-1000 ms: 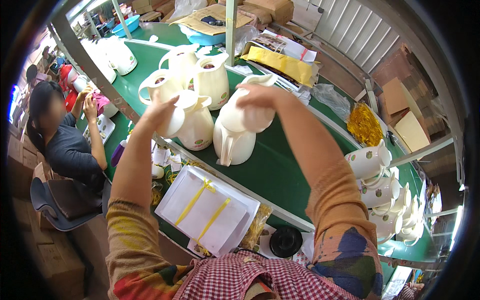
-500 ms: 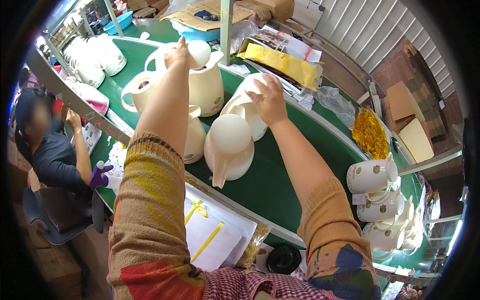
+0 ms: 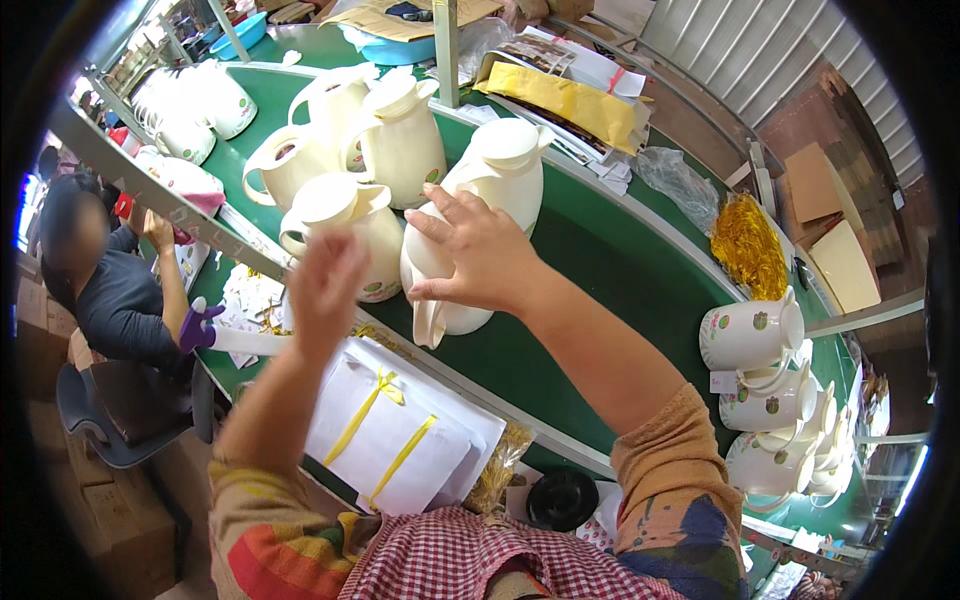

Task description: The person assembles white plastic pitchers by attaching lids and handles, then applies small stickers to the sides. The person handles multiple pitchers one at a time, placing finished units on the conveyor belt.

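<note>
Several cream jugs with handles and spouts stand grouped on the green work surface (image 3: 600, 330). My right hand (image 3: 480, 250) is spread over the top of the nearest jug (image 3: 428, 265), its thumb and fingers apart and covering much of the lid area. Just behind stands a lidded jug (image 3: 515, 185). My left hand (image 3: 335, 285), smeared by motion, is in front of the front left lidded jug (image 3: 345, 215); whether it holds anything is not clear. Further back are a tall lidded jug (image 3: 408, 150), a jug with an open top (image 3: 290, 170) and another jug (image 3: 335, 100).
White sheets with yellow ribbon (image 3: 400, 430) lie near me. A yellow envelope (image 3: 560, 105), plastic bag (image 3: 675, 190) and gold tinsel (image 3: 748, 245) line the far edge. White printed jugs (image 3: 750, 335) lie at right. A metal post (image 3: 446, 50) rises behind; a person (image 3: 120, 280) sits at left.
My left hand has come back from the far jug's lid toward me. My right hand has moved from the rear jug's lid to the nearest jug. The tall jug's lid now sits on top.
</note>
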Tool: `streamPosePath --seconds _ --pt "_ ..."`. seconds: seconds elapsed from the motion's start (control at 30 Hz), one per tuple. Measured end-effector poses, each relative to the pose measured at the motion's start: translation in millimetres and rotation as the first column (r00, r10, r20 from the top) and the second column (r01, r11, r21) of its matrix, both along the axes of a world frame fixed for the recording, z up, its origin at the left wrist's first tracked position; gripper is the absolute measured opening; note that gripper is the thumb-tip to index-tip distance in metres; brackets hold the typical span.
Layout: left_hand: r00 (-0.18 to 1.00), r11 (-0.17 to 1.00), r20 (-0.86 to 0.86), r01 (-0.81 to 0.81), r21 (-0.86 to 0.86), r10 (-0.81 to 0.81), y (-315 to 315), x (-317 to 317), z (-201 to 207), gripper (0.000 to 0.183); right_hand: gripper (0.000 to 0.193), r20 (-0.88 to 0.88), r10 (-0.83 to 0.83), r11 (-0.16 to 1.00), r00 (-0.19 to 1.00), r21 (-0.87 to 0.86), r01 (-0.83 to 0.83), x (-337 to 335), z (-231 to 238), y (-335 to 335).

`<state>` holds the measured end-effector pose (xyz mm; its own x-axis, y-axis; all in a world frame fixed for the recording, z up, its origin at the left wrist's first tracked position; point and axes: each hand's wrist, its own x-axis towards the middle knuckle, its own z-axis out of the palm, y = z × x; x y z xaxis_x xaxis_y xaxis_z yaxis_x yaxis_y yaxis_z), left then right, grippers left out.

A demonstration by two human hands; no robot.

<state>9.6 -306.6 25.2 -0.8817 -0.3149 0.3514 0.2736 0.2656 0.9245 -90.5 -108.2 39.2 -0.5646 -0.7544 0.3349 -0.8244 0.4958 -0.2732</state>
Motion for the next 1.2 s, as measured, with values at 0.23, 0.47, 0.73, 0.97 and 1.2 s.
streamPosePath --seconds 0.23,0.47,0.73,0.97,1.2 --pt "0.844 0.882 0.418 0.128 0.453 -0.337 73 42 -94 0.026 0.081 0.055 -0.093 0.996 0.994 -0.007 0.094 13 -13 12" --pt "0.947 0.968 0.238 0.239 -0.071 -0.216 164 66 -42 0.044 0.083 0.254 -0.204 0.968 0.945 -0.089 0.233 76 25 157" --pt "0.77 0.74 0.379 0.621 -0.258 -0.514 257 113 -42 0.043 0.08 0.324 -0.305 0.951 0.895 0.062 0.302 186 17 304" --pt "0.734 0.649 0.304 0.679 -0.344 -0.607 287 102 -37 0.04 0.081 0.402 -0.302 0.95 0.865 0.054 0.307 206 18 345" --pt "0.707 0.639 0.326 0.707 -0.302 -0.628 283 94 -36 0.038 0.083 0.306 -0.168 0.982 0.937 0.138 0.131 191 23 345"
